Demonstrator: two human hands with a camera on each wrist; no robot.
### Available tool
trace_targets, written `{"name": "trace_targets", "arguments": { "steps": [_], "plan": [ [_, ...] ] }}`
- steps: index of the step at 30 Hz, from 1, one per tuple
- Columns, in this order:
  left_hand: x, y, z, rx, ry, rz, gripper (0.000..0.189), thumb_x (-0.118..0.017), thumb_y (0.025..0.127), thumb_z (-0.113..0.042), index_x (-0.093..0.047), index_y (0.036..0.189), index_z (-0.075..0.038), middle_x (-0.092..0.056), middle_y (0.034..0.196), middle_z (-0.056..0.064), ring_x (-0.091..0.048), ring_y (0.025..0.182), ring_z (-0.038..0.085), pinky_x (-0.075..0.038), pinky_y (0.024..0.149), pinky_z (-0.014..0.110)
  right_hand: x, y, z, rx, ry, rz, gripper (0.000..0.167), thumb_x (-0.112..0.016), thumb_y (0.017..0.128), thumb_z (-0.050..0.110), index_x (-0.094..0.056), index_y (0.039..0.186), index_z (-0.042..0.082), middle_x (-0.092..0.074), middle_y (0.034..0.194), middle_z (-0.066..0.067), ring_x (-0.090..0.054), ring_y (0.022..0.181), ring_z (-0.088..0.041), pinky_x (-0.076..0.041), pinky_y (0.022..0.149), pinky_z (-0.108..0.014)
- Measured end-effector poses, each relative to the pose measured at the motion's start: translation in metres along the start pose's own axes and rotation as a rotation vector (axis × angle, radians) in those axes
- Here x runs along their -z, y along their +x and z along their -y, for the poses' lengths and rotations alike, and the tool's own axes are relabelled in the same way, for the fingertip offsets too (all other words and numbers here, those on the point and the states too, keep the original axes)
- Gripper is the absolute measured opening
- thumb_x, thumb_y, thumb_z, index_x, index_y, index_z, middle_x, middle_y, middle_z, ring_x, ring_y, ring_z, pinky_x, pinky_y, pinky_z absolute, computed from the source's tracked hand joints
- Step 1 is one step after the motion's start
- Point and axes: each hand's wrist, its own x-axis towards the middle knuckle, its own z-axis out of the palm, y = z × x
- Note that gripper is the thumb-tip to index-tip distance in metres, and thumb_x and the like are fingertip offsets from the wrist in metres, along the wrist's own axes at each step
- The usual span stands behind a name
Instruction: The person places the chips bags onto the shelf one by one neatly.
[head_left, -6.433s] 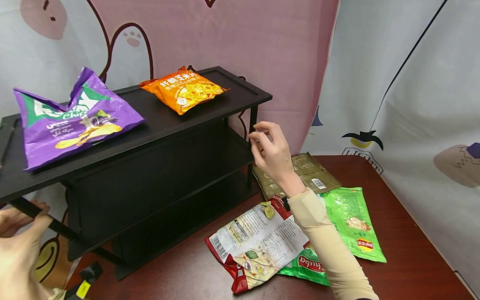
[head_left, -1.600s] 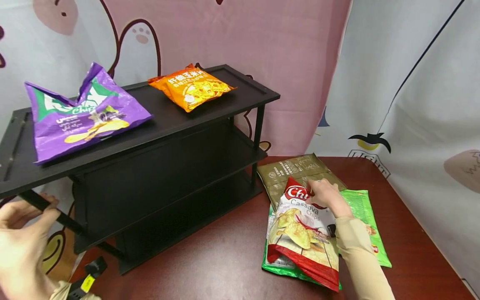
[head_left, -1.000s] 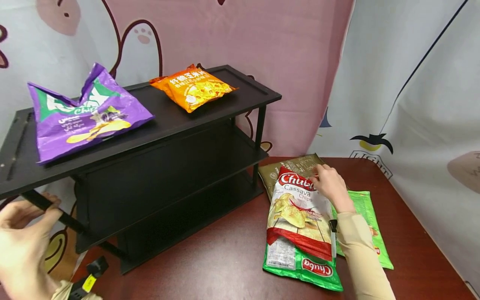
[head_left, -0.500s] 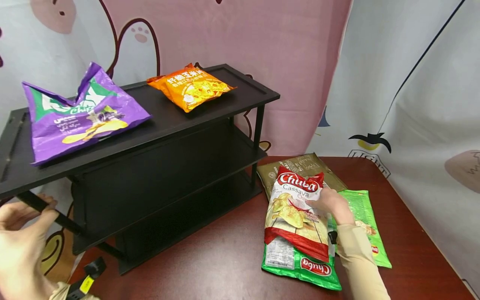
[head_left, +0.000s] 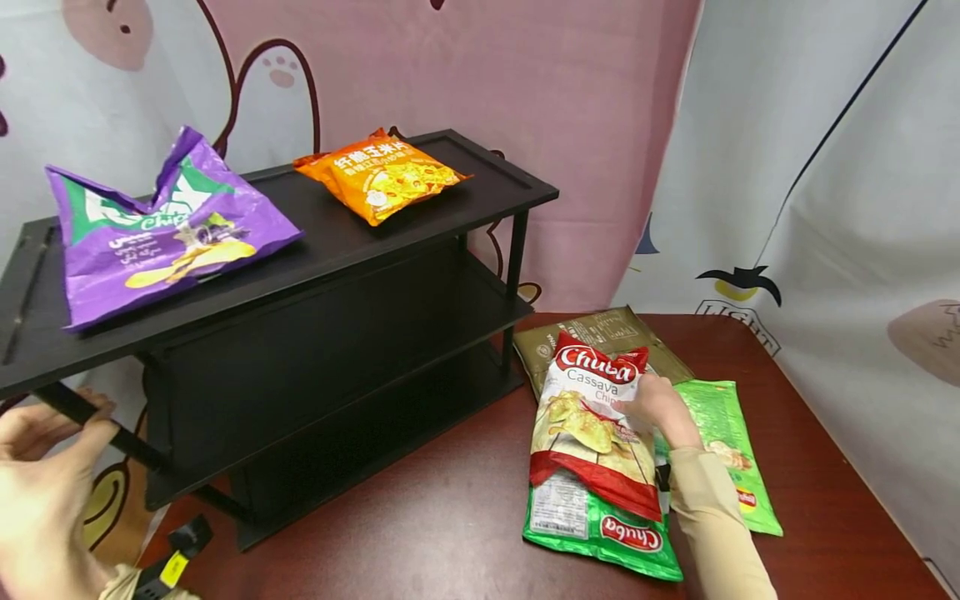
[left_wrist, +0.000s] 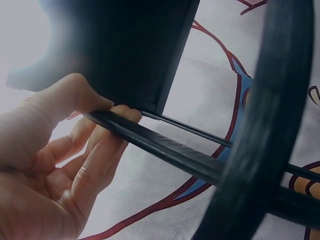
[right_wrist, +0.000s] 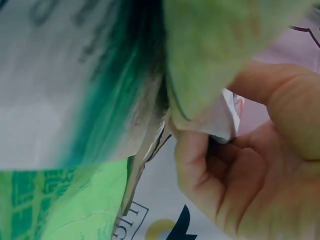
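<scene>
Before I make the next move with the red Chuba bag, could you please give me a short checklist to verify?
1. Left hand on the shelf post: ok, thumb and fingers grip it.
2. Right hand on the red Chuba bag: ok, thumb over its front.
3. Only one bag pinched: cannot tell, fingers hidden.
4. Green Chuba bag uncovered: not ok, partly hidden behind the red one.
5. Orange bag apart from purple bag: ok.
</scene>
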Motion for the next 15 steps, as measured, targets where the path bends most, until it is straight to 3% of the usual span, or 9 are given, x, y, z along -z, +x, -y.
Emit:
{"name": "trace_targets", "arguments": {
  "steps": [5, 8, 10, 15],
  "plan": [
    [-0.0004, 0.0008, 0.0010, -0.078, -0.050, 0.004, 0.045, -0.055, 0.074, 0.016, -0.062, 0.075, -0.028, -0.062, 0.069, -0.032, -0.057, 0.067, -0.015, -0.038, 0.062, 0.003, -0.0024, 0.0001, 0.0030, 0.031, 0.027, -0.109, 0.039, -0.072, 0.079, 0.028, -0.058, 0.088, -0.008, -0.063, 0.086, -0.027, -0.058, 0.068, -0.028, -0.046, 0.059, -0.041],
    [-0.0001, 0.0013, 0.0008, -0.056, -0.056, 0.012, 0.044, -0.056, 0.073, 0.016, -0.062, 0.074, -0.028, -0.062, 0.067, -0.032, -0.057, 0.066, -0.015, -0.038, 0.059, 0.003, -0.0054, -0.0005, 0.0036, 0.058, 0.068, -0.168, 0.035, -0.071, 0.078, 0.020, -0.057, 0.091, -0.009, -0.064, 0.087, -0.029, -0.061, 0.071, -0.033, -0.047, 0.060, -0.045],
    [0.0002, 0.0014, 0.0006, -0.042, -0.011, 0.014, 0.044, -0.056, 0.074, 0.014, -0.061, 0.075, -0.030, -0.060, 0.067, -0.034, -0.056, 0.066, -0.016, -0.037, 0.059, 0.003, -0.0069, -0.0009, 0.0041, 0.072, 0.097, -0.191, 0.033, -0.069, 0.079, 0.017, -0.054, 0.093, -0.010, -0.063, 0.089, -0.030, -0.062, 0.076, -0.038, -0.048, 0.063, -0.048],
    [0.0012, 0.0006, -0.0002, 0.008, 0.022, 0.012, 0.043, -0.058, 0.075, 0.011, -0.060, 0.076, -0.032, -0.058, 0.066, -0.035, -0.053, 0.067, -0.016, -0.034, 0.058, 0.004, -0.0055, -0.0027, 0.0075, 0.112, 0.183, -0.275, 0.036, -0.063, 0.081, 0.011, -0.050, 0.104, -0.013, -0.061, 0.097, -0.036, -0.059, 0.093, -0.051, -0.048, 0.076, -0.055]
  ]
}}
